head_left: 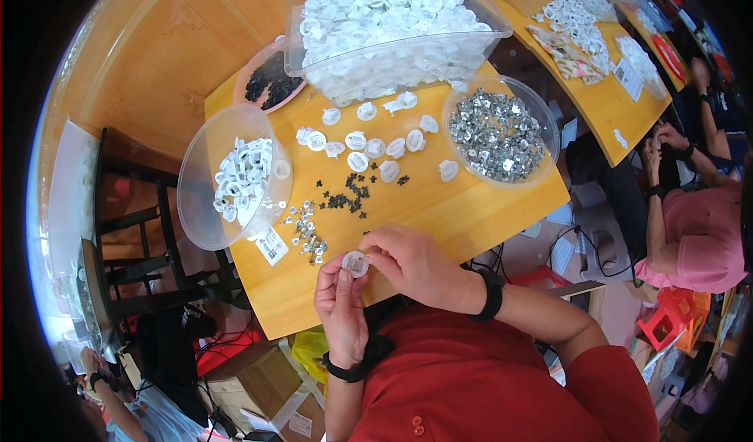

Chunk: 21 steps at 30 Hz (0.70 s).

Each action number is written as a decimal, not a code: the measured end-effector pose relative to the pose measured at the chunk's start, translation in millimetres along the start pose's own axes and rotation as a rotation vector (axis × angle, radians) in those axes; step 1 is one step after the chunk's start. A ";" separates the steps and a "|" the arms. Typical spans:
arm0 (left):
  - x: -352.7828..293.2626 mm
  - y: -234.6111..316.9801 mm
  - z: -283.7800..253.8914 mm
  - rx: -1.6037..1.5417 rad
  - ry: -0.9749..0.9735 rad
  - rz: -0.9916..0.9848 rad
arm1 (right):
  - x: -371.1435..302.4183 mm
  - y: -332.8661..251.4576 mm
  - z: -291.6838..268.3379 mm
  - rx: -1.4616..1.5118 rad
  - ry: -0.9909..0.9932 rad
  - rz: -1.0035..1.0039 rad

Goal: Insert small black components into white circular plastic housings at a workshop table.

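Note:
Between my hands, at the table's near edge, is a small round white plastic part (355,264). My left hand (342,305) grips it between thumb and fingers. The fingertips of my right hand (400,263) are pinched together at its right edge; whether they hold a tiny piece there I cannot make out. Just left of the hands lie loose shiny metal clips (307,234). Beyond them is a scatter of small black cross-shaped pieces (345,199). Several more round white parts (375,148) lie farther back on the wooden table (486,210).
A large clear bin (392,61) heaped with white parts stands at the back. A pink bowl (243,69) holds black pieces; one clear tub (192,183) holds white pieces, another (549,140) metal clips. A label (271,247) lies at left. Other people sit at both sides.

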State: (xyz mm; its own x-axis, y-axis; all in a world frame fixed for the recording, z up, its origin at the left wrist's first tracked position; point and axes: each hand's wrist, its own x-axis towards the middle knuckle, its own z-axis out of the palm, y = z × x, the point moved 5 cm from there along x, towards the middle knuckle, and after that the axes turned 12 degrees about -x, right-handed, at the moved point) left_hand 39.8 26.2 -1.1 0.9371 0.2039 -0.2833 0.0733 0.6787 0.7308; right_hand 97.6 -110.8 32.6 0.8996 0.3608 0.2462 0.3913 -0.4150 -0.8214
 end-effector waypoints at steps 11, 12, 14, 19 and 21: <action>0.4 1.5 6.7 -0.023 0.042 0.052 | -2.2 6.2 20.4 0.296 0.066 0.233; 1.0 0.9 5.7 -0.032 0.038 0.043 | -2.8 4.3 21.2 0.296 0.066 0.233; 1.7 1.0 2.5 -0.040 0.037 0.036 | -3.8 2.1 22.4 0.292 0.071 0.279; 4.8 -1.8 1.5 -0.214 0.037 -0.060 | -6.8 6.5 32.3 0.386 0.061 0.316; 6.6 -2.8 -0.3 -0.216 0.032 -0.055 | -6.5 6.5 34.1 0.395 0.058 0.312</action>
State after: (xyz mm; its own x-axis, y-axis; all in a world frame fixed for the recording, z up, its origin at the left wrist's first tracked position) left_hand 45.7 25.8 -5.2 0.9222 0.1818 -0.3413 0.0465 0.8241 0.5645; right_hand 87.6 -87.4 8.2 0.9756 0.2181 -0.0235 0.0083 -0.1436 -0.9896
